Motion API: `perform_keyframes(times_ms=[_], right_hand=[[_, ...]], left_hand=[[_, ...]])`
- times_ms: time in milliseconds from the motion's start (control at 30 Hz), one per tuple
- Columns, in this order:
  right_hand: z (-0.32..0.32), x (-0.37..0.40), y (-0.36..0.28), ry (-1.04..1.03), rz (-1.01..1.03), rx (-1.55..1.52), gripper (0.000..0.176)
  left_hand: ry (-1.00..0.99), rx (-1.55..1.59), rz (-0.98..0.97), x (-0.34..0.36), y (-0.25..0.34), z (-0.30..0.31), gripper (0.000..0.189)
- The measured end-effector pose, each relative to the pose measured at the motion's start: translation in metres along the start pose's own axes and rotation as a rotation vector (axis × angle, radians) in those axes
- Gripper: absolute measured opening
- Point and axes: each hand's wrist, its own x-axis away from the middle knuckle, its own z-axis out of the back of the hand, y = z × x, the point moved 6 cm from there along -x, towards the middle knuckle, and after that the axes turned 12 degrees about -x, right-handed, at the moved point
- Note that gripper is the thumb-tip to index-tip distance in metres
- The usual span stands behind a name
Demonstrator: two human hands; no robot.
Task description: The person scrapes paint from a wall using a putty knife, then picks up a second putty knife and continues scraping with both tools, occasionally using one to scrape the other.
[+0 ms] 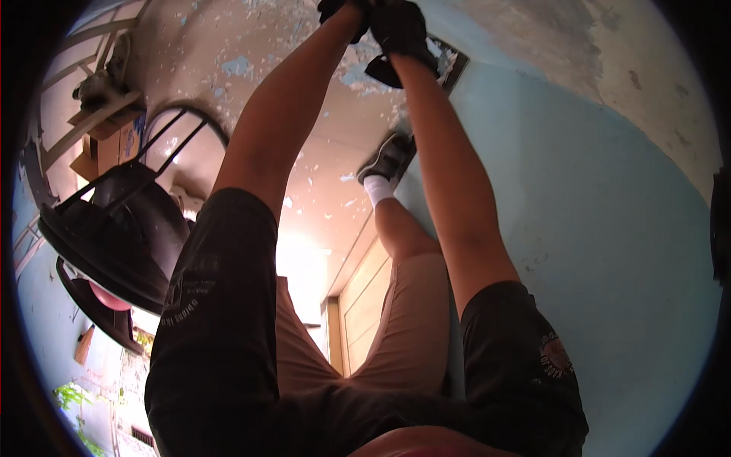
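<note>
My left hand (349, 11) wears a black glove and is partly cut off by the top edge. Beside it, at the top centre, is my right hand (400, 32), also in a black glove with a loose dark cuff. The hands are close together, and the fingers of both are hidden or out of frame. Both bare arms stretch up from black short sleeves. Between the arms show beige shorts (415, 320) and one leg with a white sock (377, 188) and a dark shoe (390, 158). Whether either hand holds anything cannot be made out.
Dark chairs (114, 221) stand at the left, near a cardboard box (114, 148) and a metal rack (84, 72). A blue wall (594, 221) runs along the right. Paint flakes spot the pale floor (335, 152). Behind the legs is a wooden door (362, 297).
</note>
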Motion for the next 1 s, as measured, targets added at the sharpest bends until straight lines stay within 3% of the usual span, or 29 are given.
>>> perform_keyframes(times_ms=[167, 233, 267, 433, 567, 700, 767, 833, 933, 1000], right_hand=[[0.023, 0.015, -0.026, 0.084, 0.122, -0.050, 0.030], [0.010, 0.016, -0.018, 0.075, -0.030, -0.263, 0.030], [0.002, 0.014, -0.017, 0.088, 0.054, -0.121, 0.029], [0.037, 0.035, -0.048, 0.094, 0.016, -0.229, 0.029], [-0.018, 0.000, 0.001, 0.043, 0.086, -0.033, 0.034], [0.038, 0.032, -0.030, 0.043, 0.067, -0.042, 0.030], [0.071, 0.054, -0.051, 0.138, 0.272, 0.101, 0.022], [0.096, 0.067, -0.057, 0.098, 0.062, -0.165, 0.023], [0.072, 0.050, -0.031, 0.099, 0.101, -0.072, 0.022], [0.071, 0.056, -0.022, 0.210, 0.054, 0.003, 0.021]], left_hand=[[-0.009, 0.232, 0.133, 0.000, -0.020, -0.001, 0.023], [-0.017, 0.405, 0.232, -0.004, -0.042, -0.010, 0.023], [-0.021, 0.335, 0.200, -0.001, -0.034, -0.006, 0.022], [-0.007, 0.225, 0.116, 0.008, -0.018, 0.004, 0.021], [0.015, 0.101, 0.043, 0.009, -0.003, 0.013, 0.020], [0.113, -0.276, -0.219, 0.051, 0.064, 0.035, 0.020], [0.161, -0.411, -0.342, 0.065, 0.097, 0.030, 0.020], [0.155, -0.475, -0.363, 0.067, 0.112, 0.021, 0.020], [0.135, -0.513, -0.332, 0.056, 0.106, 0.019, 0.020], [0.124, -0.524, -0.344, 0.053, 0.109, 0.016, 0.021]])
